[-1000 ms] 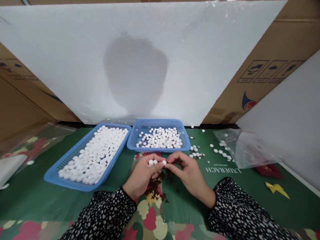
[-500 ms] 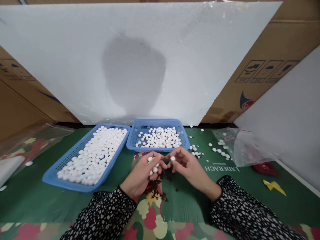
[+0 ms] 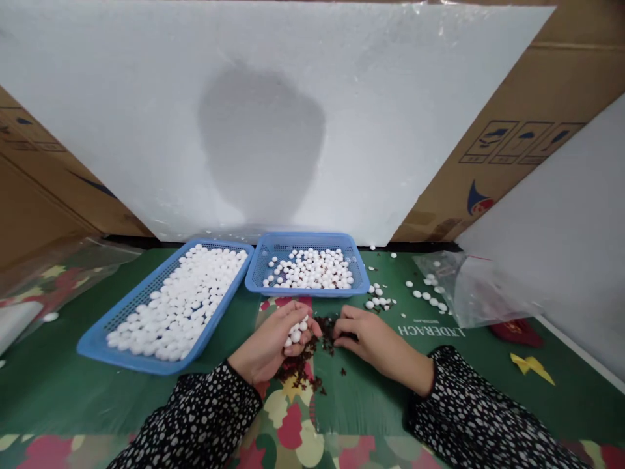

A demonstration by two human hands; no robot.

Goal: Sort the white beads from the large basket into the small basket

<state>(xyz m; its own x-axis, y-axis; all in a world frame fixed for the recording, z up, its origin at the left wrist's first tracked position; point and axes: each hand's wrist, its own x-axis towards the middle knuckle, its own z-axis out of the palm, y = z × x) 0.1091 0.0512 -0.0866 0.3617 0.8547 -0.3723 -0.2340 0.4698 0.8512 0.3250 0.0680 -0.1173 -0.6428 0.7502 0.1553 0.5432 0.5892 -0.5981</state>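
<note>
My left hand (image 3: 273, 339) is cupped with its fingers curled round several small white balls (image 3: 295, 335). To its right, my right hand (image 3: 366, 335) is low over the surface with thumb and fingertips drawn together; what they pinch, if anything, is hidden. Dark brown crumbly bits (image 3: 300, 371) lie loose under and between the hands, touching the right fingertips or just beside them. Beyond the hands stands a blue perforated basket (image 3: 307, 292) partly filled with white balls, some with brown bits among them. Another blue basket (image 3: 131, 367), at left, is fuller of white balls.
Loose white balls (image 3: 378, 301) lie right of the middle basket, and others near a clear plastic bag (image 3: 476, 293). A dark red item (image 3: 516, 332) and a yellow scrap (image 3: 532, 368) are at right. A white panel (image 3: 390, 117) and cardboard (image 3: 527, 85) stand behind the green sheet (image 3: 371, 404).
My right hand has gone down from beside the left hand to the brown bits; the white ball at its fingertips no longer shows there. My left hand has turned slightly, still cupping white balls.
</note>
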